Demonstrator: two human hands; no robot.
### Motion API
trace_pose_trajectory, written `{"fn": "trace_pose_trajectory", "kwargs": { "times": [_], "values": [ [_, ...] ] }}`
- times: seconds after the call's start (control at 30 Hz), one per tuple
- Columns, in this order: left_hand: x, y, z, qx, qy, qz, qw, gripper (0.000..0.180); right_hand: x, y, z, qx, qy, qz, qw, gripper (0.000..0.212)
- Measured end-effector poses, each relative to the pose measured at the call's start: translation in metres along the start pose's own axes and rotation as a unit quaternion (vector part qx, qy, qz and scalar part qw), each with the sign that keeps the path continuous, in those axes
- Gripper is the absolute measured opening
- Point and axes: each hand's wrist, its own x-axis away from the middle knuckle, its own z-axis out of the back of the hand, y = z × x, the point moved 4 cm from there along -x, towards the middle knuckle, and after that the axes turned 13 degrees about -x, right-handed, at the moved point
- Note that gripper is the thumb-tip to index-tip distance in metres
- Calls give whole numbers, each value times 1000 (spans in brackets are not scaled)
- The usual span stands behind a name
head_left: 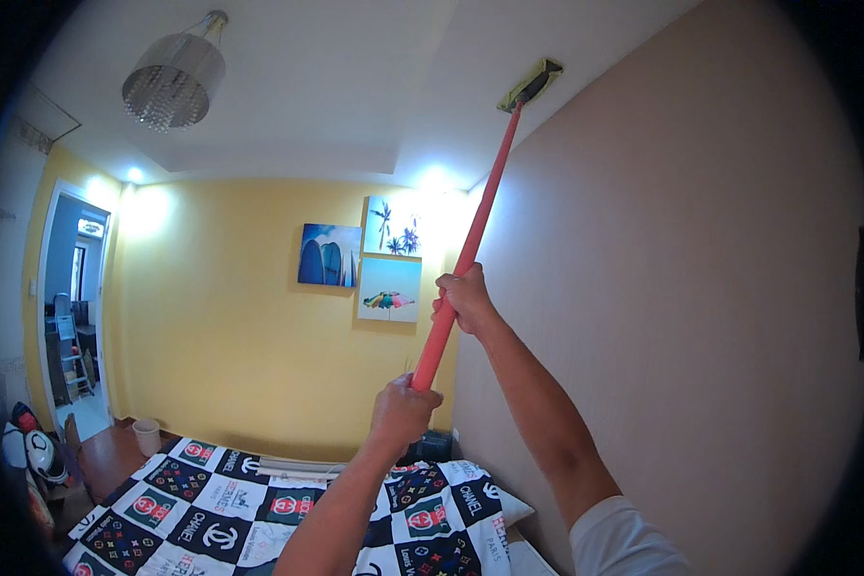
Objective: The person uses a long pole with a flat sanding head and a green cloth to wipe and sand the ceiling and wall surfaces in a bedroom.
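Bare forearms [547, 422] rise above bed [202, 499]; left hand [402, 411], right hand [467, 299] clasp red pole [474, 230]. Bin [147, 439] stands near bed, contents indistinct.

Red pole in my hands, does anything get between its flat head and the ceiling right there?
Nothing visible does. Your left hand and right hand grip the red pole, and its flat head appears to be against the ceiling. The hanging lamp is off to the left, out of the way.
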Motion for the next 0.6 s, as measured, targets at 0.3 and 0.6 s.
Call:
{"fn": "trace_pose_trajectory", "kwargs": {
  "times": [0.3, 0.6],
  "values": [
    [98, -58, 71, 40, 71, 36, 996, 22, 91, 12, -114, 3, -26, -13, 1000, 39],
    [260, -132, 83, -70, 171, 149, 971, 20, 232, 92, -166, -268, -78, -120, 953, 29]
  ]
}}
